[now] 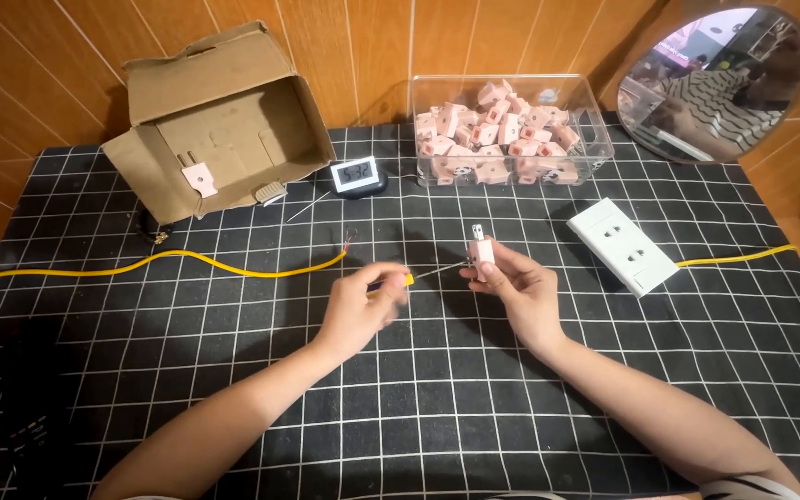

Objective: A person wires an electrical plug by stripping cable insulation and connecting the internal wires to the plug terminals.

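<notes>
My right hand is closed around a small pink-white plug, pinched between thumb and fingers above the middle of the table, its two metal prongs pointing up and away from me, so its long axis stands nearly upright. My left hand is curled shut on a small screwdriver with a yellow handle; the thin shaft runs roughly level, left to right, with its tip touching the plug's side.

Both hands hover over a black cloth with a white grid. A yellow cable snakes in from the left, its bare end just beyond my left hand. A white socket block lies to the right, with another yellow lead running off it. Further back stand an open cardboard box, a small digital timer and a clear tub of pink plugs. Behind is an orange tiled wall, with a round mirror at the right.
</notes>
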